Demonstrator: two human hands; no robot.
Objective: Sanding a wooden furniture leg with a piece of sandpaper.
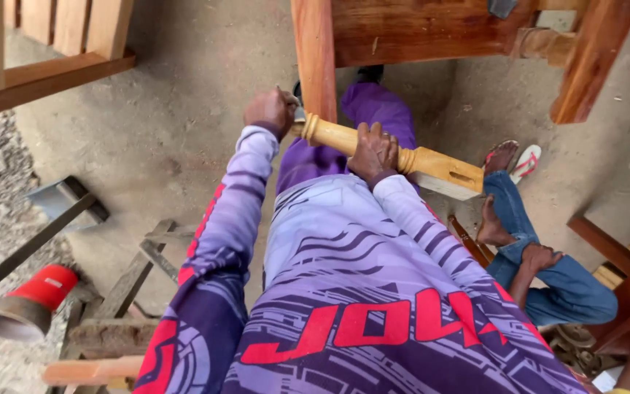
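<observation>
Right, status from the head cam. My right hand is wrapped around a turned wooden leg, pale yellow, fingers closed over the round section about midway along it. The leg's long axis runs from upper left to lower right in view: the ringed, rounded end sits by the left hand, and the squared block end with a slot cut in it sticks out past the right hand, in free air above the floor. My left hand is at the ringed end, fist closed; something small and grey shows just beside its knuckles, but I cannot tell what it is or whether the hand grips it. So the left hand is nearer the working end, and the right holds the shaft.

Nothing carries the leg; it is held across my lap, over purple trousers. Just behind the ringed end stands a reddish upright post of a wooden furniture frame, touching or nearly touching the leg; I can't tell which.

Surface is a bare concrete floor, dusty. Another person sits to my right, in jeans, barefoot, with a red-and-white flip-flop near the foot. At lower left lie a red cone-shaped horn and some rough timber pieces. More wooden framing stands at upper left.
</observation>
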